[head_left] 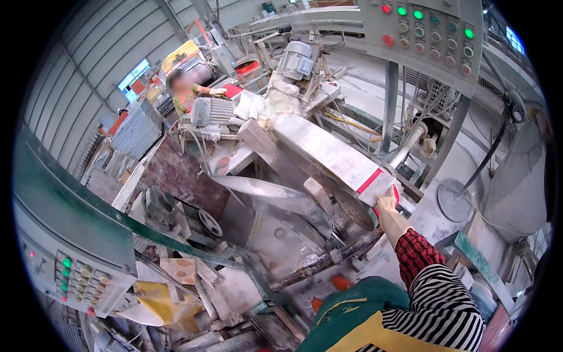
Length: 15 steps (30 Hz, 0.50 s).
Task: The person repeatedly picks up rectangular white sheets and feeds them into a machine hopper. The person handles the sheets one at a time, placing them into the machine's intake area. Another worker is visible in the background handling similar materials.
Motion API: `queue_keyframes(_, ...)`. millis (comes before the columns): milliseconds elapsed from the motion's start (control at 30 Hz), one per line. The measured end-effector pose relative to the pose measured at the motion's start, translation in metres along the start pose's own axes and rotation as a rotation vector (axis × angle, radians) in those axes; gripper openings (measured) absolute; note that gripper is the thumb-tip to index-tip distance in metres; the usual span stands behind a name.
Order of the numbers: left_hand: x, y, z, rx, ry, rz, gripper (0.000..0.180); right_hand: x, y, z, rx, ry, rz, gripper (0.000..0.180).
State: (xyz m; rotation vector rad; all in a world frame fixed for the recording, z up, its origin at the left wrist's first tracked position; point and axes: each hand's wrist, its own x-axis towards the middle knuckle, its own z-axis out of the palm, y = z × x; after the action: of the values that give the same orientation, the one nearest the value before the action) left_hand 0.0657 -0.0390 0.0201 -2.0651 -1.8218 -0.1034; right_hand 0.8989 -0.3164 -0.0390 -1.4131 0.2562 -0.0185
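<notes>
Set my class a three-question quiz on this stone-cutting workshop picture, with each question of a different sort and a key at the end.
1. True or false: the person's right hand wears a pale glove and rests on the end of the saw's blade guard.
2. Multiple choice: which lamps glow on the upper control panel? A) only blue B) red and green C) only yellow
3. Fill in: the sleeve just behind the glove is red and ____ checked.

Key: 1 true. 2 B. 3 black.

The left hand is out of view. The circular blade sits under the guard, close to the gloved hand.
</notes>
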Motion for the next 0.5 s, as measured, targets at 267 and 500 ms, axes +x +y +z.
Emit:
queue_keyframes(267, -0.009, -0.003, -0.027, 0.127, -0.004, 0.194, 0.056, -0.002, -0.02, 0.024, -0.296, 0.005, -0.045, 0.078)
queue_keyframes(500, -0.008, 0.024, -0.035, 0.146, 0.051, 0.191, 0.049, 0.015, 0.004, 0.019, -0.083, 0.05, -0.037, 0.075)
